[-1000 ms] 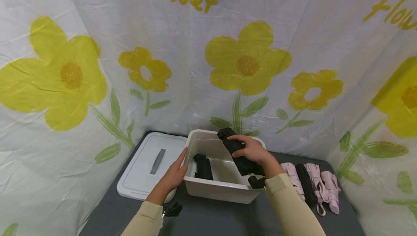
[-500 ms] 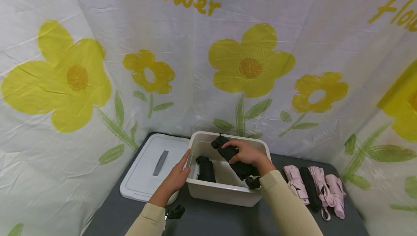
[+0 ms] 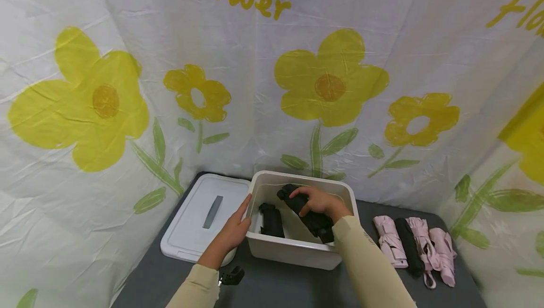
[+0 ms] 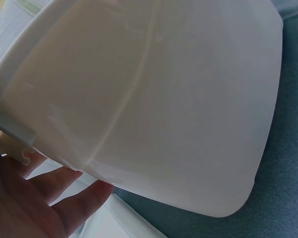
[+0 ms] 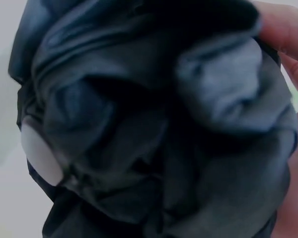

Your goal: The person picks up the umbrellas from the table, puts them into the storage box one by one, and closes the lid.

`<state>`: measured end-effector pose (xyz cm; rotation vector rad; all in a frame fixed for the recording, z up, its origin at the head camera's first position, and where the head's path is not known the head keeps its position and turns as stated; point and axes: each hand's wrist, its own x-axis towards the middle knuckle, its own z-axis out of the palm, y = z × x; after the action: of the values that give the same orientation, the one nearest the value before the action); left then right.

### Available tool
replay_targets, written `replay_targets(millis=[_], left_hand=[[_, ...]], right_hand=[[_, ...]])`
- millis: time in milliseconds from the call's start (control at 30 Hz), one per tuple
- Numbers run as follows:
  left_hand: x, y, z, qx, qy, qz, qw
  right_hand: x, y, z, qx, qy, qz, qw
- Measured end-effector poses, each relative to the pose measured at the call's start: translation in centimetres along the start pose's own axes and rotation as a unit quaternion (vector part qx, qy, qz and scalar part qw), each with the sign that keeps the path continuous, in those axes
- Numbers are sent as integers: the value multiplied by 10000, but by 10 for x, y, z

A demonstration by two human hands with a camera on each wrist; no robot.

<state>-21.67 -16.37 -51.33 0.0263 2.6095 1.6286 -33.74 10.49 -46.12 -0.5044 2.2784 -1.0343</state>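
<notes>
The right hand (image 3: 321, 202) grips a black, rolled fabric bundle (image 3: 312, 222), fingers curled round it; it slants under the palm, inside a cream, rectangular plastic bin (image 3: 293, 252); its cloth is creased.

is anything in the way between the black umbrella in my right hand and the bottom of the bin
Nothing visible: your right hand holds the black umbrella inside the bin, and the second umbrella lies to its left. The patch directly beneath is hidden.
</notes>
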Motion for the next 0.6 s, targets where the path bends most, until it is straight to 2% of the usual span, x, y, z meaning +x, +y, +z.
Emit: replay_targets(millis=[167,467,600], left_hand=[[0,-1,1,25,44,100,9999],[0,-3,1,-13,33,41,10000],[0,-3,2,-32,69,70,9999]], right_hand=[[8,7,4,-234,35,84,9997],[15,10,12,-1214,133,8,9925],[18,12,16,-1351,80,136,9907]])
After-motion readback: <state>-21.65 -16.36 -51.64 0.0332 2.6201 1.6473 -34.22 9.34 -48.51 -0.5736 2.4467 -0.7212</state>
